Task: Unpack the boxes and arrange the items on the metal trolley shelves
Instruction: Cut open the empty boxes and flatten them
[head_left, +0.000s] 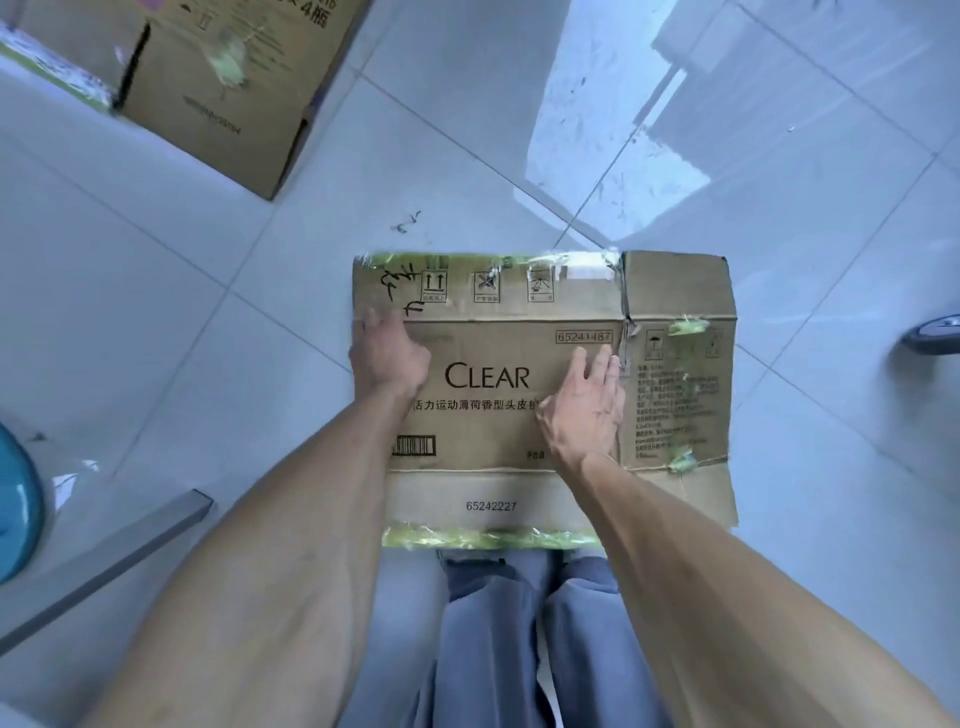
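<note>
Flattened box (519, 415) lay on the tiled floor (260, 312), directly under both hands, just ahead of the person's knees. Its long axis ran left-right across the fingers; a side panel stuck out past the right fingertips, a green-taped flap edge lay beyond the fingertips, another toward the wrists.

Left hand (387, 356) sat on the left edge of the box, fingers (371, 319) curled, reaching the top-flap fold. Whether they hooked over the edge or just pressed, cannot tell. Right hand (584, 402) lay palm down, fingers straight and a bit spread, pressing the panel just beside the vertical crease, holding nothing. Both hands about equally near; both forearms reached straight forward and down.

Judgement: box looked emptied and squashed flat, so the next move likely turns on folding or lifting it along the long axis, left hand best placed for the edge.

Second box (208, 88), upright, sat well beyond the left fingertips. No trolley in view.
</note>
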